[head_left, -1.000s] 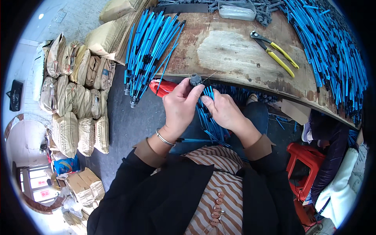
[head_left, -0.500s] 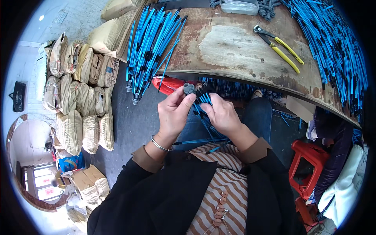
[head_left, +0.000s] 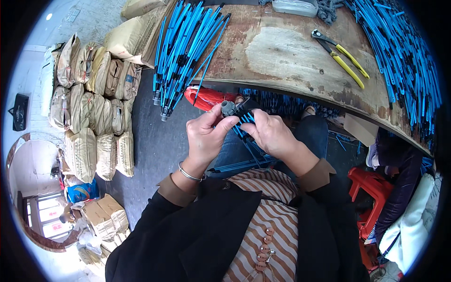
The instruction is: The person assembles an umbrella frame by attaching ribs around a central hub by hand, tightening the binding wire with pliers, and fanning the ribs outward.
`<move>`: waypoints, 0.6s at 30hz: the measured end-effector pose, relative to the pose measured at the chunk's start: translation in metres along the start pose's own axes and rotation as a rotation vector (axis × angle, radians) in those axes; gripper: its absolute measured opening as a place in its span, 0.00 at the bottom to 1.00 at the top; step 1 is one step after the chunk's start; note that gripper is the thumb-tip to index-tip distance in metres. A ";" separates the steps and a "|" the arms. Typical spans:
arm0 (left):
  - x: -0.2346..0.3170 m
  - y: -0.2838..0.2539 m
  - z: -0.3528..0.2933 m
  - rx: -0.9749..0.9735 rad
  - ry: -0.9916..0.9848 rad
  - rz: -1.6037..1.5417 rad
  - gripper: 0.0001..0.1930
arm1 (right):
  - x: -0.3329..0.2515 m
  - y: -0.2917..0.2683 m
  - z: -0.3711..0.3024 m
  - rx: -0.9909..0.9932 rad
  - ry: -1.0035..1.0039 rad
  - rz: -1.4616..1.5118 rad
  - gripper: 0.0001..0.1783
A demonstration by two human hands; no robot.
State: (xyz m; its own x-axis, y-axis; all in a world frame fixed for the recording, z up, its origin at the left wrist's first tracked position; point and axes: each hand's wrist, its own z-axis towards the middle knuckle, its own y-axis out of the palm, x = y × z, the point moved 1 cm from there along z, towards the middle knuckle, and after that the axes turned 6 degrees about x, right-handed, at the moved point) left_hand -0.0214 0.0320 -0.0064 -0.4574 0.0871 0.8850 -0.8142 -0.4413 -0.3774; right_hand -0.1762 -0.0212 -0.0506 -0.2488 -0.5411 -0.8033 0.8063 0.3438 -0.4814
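Between thumb and fingers, my left hand (head_left: pixel 205 134) grips a small grey plastic fitting (head_left: pixel 229 108) with a round, ridged end. My right hand (head_left: pixel 273 134) is closed around the black ends of a bundle of blue rods (head_left: pixel 246 117), just right of the fitting. The fitting and the black ends meet or nearly meet; the exact joint is hidden by my fingers. More blue rods (head_left: pixel 244 163) with black ends reach down across my lap. Both hands are held above my lap, before the table's front edge.
On the worn wooden table (head_left: pixel 282 51) lie yellow-handled pliers (head_left: pixel 340 58), a big heap of blue rods (head_left: pixel 399 61) and a clear plastic box (head_left: pixel 295 7). A bundle of blue rods (head_left: pixel 183 51) overhangs the left edge. Stacked sacks (head_left: pixel 96 110) stand left; a red stool (head_left: pixel 371 192), right.
My right hand has shifted slightly right and its wrist has turned a little. Both hands keep their hold, and the whole view has moved slightly.
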 end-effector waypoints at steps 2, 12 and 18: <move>-0.001 -0.002 0.002 -0.015 0.040 0.036 0.14 | -0.005 -0.002 0.002 -0.005 0.005 -0.028 0.15; 0.014 0.015 0.004 0.064 -0.182 -0.096 0.11 | -0.013 0.007 -0.003 0.228 -0.001 0.046 0.23; 0.022 0.031 0.016 -0.012 -0.127 -0.107 0.10 | -0.006 -0.018 -0.003 0.163 0.364 0.197 0.25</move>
State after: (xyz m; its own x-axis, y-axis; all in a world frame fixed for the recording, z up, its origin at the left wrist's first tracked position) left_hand -0.0507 0.0061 0.0055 -0.3194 0.0190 0.9474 -0.8606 -0.4244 -0.2816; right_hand -0.1909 -0.0216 -0.0384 -0.2312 -0.1614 -0.9594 0.9240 0.2724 -0.2685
